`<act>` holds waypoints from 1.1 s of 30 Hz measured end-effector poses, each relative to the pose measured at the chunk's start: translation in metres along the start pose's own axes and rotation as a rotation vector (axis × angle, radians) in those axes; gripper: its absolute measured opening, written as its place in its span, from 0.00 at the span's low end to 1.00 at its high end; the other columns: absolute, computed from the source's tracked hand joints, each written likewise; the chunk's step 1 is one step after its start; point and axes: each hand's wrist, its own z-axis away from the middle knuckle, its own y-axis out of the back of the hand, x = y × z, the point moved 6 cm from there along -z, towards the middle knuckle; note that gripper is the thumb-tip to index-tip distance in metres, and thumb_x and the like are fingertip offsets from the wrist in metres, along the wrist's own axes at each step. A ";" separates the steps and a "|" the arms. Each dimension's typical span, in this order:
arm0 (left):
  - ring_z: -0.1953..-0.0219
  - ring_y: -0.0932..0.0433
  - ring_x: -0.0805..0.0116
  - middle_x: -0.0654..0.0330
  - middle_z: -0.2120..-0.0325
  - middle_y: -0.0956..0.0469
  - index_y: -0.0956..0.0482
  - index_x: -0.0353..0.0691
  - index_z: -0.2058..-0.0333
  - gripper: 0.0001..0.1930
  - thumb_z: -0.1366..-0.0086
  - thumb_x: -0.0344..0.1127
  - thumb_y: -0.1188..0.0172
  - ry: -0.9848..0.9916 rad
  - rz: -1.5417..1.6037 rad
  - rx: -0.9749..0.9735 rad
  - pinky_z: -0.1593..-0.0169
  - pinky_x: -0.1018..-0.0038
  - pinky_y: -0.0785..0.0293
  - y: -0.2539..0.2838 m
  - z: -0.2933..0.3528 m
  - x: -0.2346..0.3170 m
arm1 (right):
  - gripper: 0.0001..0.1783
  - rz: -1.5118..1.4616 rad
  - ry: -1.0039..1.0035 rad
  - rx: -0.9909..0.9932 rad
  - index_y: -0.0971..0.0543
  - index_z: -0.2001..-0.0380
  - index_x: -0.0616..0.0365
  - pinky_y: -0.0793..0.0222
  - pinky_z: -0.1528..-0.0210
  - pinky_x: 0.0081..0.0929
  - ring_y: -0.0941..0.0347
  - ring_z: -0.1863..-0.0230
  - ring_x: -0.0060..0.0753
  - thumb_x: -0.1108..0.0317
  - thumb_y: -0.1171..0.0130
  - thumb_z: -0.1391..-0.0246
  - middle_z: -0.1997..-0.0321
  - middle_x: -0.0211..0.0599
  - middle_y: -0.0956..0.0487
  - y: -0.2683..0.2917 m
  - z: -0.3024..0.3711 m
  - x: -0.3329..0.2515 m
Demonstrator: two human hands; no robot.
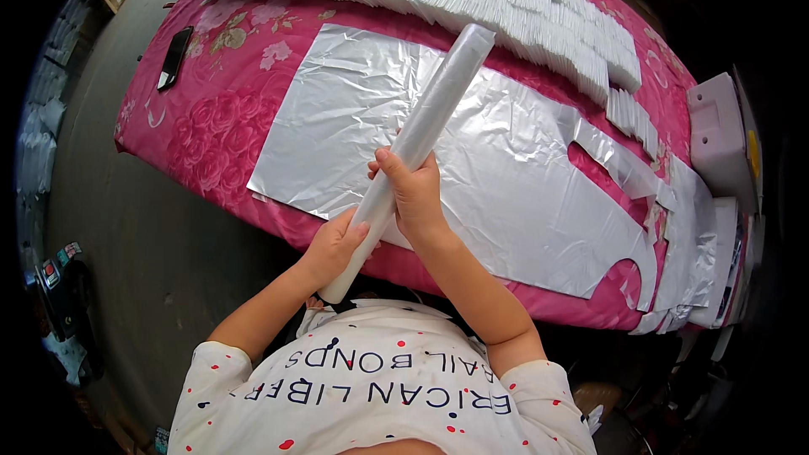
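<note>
1. A long, translucent white plastic roll slants over a flat, silvery plastic sheet, its lower end near the person's spotted white shirt.
2. The left hand has its fingers curled around the roll's lower part.
3. The right hand's fingers wrap it higher up.
4. A slim black phone lies on the pink floral-covered table.

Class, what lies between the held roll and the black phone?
In the head view, the silvery sheet, then bare pink flowered tablecloth, lie between the held roll and the black phone.
</note>
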 end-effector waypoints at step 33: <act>0.72 0.25 0.74 0.60 0.72 0.23 0.25 0.34 0.59 0.20 0.48 0.38 0.35 0.312 -0.398 -0.147 0.66 0.76 0.28 -0.001 0.049 -0.036 | 0.12 0.808 -0.095 0.023 0.22 0.75 0.58 0.45 0.76 0.13 0.39 0.79 0.11 0.60 0.38 0.50 0.81 0.20 0.30 0.166 -0.013 -0.112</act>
